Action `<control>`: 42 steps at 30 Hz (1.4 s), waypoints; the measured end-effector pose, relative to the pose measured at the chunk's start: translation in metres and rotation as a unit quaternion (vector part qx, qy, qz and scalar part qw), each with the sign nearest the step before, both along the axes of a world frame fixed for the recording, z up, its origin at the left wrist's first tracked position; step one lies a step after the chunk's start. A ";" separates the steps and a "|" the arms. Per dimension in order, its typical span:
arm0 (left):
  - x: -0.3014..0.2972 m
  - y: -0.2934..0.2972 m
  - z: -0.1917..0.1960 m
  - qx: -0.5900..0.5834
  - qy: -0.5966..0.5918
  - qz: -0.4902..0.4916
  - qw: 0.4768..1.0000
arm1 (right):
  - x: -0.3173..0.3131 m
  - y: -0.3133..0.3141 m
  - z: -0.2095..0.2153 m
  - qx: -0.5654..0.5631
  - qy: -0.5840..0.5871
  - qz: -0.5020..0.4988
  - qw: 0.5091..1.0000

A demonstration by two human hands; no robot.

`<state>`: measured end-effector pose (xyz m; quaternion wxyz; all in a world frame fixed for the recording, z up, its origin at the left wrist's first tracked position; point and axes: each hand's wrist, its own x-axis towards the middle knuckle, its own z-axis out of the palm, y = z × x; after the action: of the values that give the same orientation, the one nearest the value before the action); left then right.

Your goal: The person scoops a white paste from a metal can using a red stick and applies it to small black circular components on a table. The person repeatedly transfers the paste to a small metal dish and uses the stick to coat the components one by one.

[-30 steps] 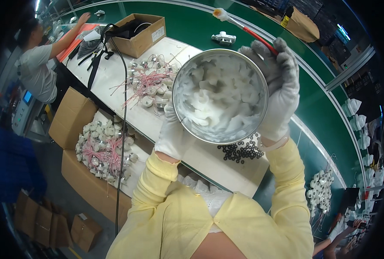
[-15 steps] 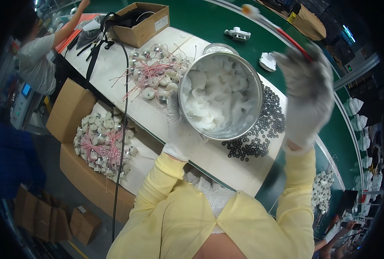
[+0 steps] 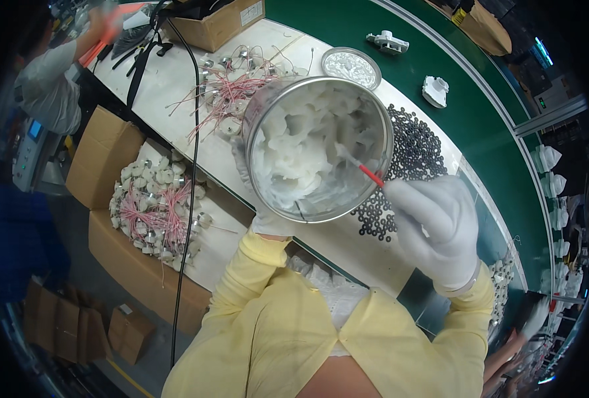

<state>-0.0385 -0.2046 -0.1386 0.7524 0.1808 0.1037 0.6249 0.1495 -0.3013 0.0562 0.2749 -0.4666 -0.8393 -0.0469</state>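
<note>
A round metal tin (image 3: 388, 142) of thick white grease (image 3: 288, 142) is tilted toward me above the white table. My gloved left hand (image 3: 268, 222) grips its left side, with most of the fingers hidden behind the tin. My gloved right hand (image 3: 437, 225), at the tin's right rim, is closed on a brush (image 3: 372, 175) with a red handle. The brush's pale tip reaches inside the tin, near the grease. Behind the tin lies a round lid (image 3: 351, 66) smeared with white.
Small black rings (image 3: 413, 149) lie right of the tin. Small motors with pink wires (image 3: 241, 89) are heaped left of it; more fill an open carton (image 3: 112, 245). A black cable (image 3: 195, 132) crosses the left side. White plastic parts (image 3: 435, 91) sit on the green conveyor (image 3: 467, 132). Another person works far left.
My right hand has come down from the upper right, bringing the brush into the tin. The tin has shifted slightly left and tilted more, uncovering more of the lid behind it.
</note>
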 end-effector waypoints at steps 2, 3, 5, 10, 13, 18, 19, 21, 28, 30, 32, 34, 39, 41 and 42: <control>0.000 -0.001 0.010 -0.032 -0.010 0.006 0.999 | -0.002 0.001 -0.001 0.027 -0.053 -0.030 0.998; -0.001 -0.003 0.028 -0.049 -0.029 0.007 0.998 | -0.003 0.002 -0.002 0.040 -0.080 -0.041 0.995; 0.000 -0.006 0.048 -0.082 -0.067 0.006 0.994 | -0.005 0.001 0.000 0.007 -0.104 -0.067 0.992; 0.002 -0.005 0.051 -0.102 -0.067 0.031 0.992 | -0.009 0.001 -0.002 0.007 -0.184 -0.114 0.976; -0.002 -0.004 0.045 -0.085 -0.076 0.031 0.993 | -0.010 -0.002 0.000 -0.017 -0.206 -0.121 0.971; -0.006 0.003 0.018 -0.061 -0.104 0.057 0.991 | -0.018 0.000 -0.007 0.046 -0.178 -0.082 0.980; -0.006 0.003 0.017 -0.060 -0.102 0.060 0.991 | -0.020 0.001 -0.008 0.049 -0.182 -0.079 0.979; -0.007 0.003 0.012 -0.054 -0.095 0.064 0.992 | -0.025 0.003 -0.011 0.056 -0.192 -0.074 0.977; -0.009 0.000 -0.021 0.018 -0.060 -0.029 0.998 | -0.037 0.009 -0.012 -0.034 -0.174 -0.079 0.981; -0.010 -0.004 -0.028 0.040 -0.060 -0.081 0.994 | -0.039 0.009 -0.013 -0.050 -0.178 -0.081 0.979; -0.011 -0.007 -0.031 0.048 -0.064 -0.111 0.991 | -0.039 0.008 -0.014 -0.053 -0.178 -0.081 0.979; -0.011 -0.007 -0.032 0.048 -0.066 -0.119 0.990 | -0.040 0.007 -0.017 -0.053 -0.179 -0.085 0.979; -0.014 -0.006 -0.034 0.039 -0.063 -0.102 0.992 | -0.044 0.005 -0.021 -0.049 -0.190 -0.093 0.976; -0.014 -0.006 -0.034 0.035 -0.061 -0.099 0.993 | -0.044 0.005 -0.023 -0.053 -0.181 -0.089 0.978; -0.014 -0.006 -0.035 0.034 -0.061 -0.097 0.993 | -0.043 0.005 -0.024 -0.054 -0.176 -0.088 0.979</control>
<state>-0.0520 -0.2107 -0.1734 0.8078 0.1764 0.0183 0.5621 0.1061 -0.2968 0.0320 0.0916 -0.5371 -0.8317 -0.1068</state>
